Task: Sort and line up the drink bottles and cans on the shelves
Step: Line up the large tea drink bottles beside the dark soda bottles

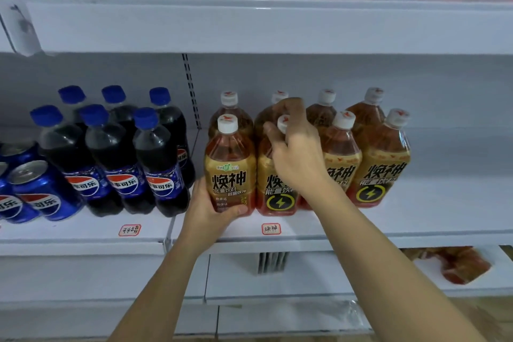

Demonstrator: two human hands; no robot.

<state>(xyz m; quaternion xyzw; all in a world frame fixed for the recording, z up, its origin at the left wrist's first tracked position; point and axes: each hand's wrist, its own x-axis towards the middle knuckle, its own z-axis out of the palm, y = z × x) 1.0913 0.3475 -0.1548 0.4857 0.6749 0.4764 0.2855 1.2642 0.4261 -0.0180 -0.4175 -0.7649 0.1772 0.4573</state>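
Your left hand [206,212] grips the base of the front-left energy-drink bottle [230,164] on the middle shelf [361,233]; your right hand [294,153] curls around the neighbouring bottle's neck [273,191].

- Tea bottles [383,158]: eight amber bottles with white caps and gold-red labels, upright on the middle shelf [444,203], in two rows of four.
- Front-left tea bottle [230,164]: its label shows a different face from its neighbours; gripped low down by the left hand [206,211].
- Second front bottle [274,191]: right hand [294,153] curls over its cap.
- Cola bottles [111,153]: six, dark, blue-capped, upright, left of the tea.
- Cans [41,189]: blue, upright, far left.
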